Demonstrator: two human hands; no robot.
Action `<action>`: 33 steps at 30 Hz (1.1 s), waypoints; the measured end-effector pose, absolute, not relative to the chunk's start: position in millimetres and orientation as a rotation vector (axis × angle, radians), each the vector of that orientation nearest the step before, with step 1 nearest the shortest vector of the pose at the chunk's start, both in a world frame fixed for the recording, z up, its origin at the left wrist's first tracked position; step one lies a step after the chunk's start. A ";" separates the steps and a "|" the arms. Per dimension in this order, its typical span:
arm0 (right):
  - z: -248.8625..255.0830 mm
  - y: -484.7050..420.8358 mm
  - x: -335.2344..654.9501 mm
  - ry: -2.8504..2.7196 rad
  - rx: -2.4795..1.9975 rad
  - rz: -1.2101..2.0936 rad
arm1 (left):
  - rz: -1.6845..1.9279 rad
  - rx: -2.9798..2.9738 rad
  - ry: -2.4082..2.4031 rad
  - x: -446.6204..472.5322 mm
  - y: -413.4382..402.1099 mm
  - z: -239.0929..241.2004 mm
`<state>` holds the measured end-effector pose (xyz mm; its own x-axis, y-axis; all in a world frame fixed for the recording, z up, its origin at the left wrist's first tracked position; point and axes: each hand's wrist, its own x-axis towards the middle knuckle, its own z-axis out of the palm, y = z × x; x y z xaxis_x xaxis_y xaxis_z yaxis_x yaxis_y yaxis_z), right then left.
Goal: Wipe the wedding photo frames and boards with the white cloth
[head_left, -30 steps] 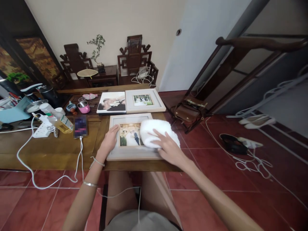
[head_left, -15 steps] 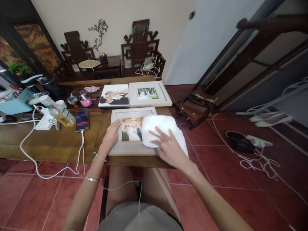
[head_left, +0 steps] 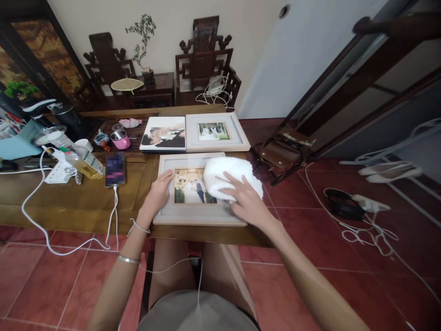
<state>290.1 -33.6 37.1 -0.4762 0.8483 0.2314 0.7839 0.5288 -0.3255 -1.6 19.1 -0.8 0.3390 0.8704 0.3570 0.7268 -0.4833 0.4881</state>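
A pale wooden picture frame (head_left: 193, 216) lies flat at the table's front edge, with a photo of a couple in its middle. My left hand (head_left: 159, 191) grips its left side, fingers over the border. On the right part of the frame lies a fluffy white cloth (head_left: 220, 172), covering the photo's right edge and the frame's upper right corner. My right hand (head_left: 246, 197) holds the cloth from above, its fingers spread and pressed into the pile.
Behind lie a second framed photo (head_left: 237, 133) and a photo panel (head_left: 172, 124). Leftward on the table (head_left: 79, 211) are a charging phone (head_left: 115, 170), a bottle of yellowish liquid (head_left: 86, 163), a power strip (head_left: 58, 172) and a pink cup (head_left: 120, 140). A brown bag (head_left: 280, 154) hangs at right.
My right hand has moved the white cloth slightly up the frame, baring more of the photo and the lower right border. My left hand stays at the frame's left side.
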 end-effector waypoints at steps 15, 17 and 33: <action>39.5 -115.2 282.5 -2.576 -1.253 0.124 | 0.941 2.350 1.492 4.1 15.4 -1.0; 38.8 -122.1 285.3 -2.561 -1.222 0.140 | 0.910 2.336 1.488 3.4 15.1 -2.3; 45.9 -51.0 252.4 -2.534 -1.433 0.098 | 0.813 2.287 1.555 2.0 17.4 -5.7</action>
